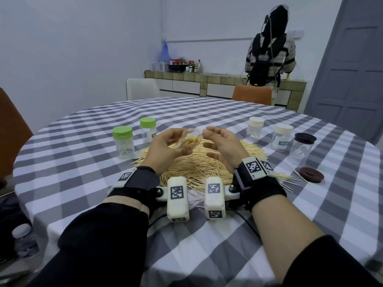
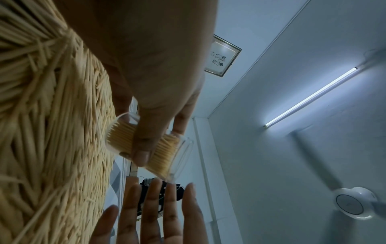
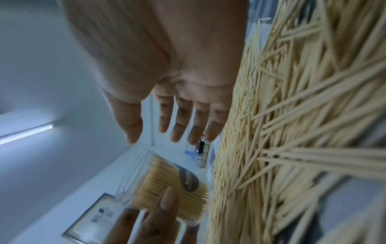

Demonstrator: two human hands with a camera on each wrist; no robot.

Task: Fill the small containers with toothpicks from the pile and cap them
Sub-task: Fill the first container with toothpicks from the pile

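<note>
Clear jar (image 1: 187, 140) packed with toothpicks, gripped tilted in left hand (image 1: 165, 150) above pile (image 1: 199, 166), mouth toward right hand (image 1: 221, 146); right fingers spread, empty, likely ready for more picks.

Left hand (image 1: 165, 146) curled, right hand (image 1: 221, 146) spread

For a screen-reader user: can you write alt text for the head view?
Left hand holds a clear container packed with toothpicks, tilted above the toothpick pile; the open right hand hovers beside it. Capped containers stand around.
</note>
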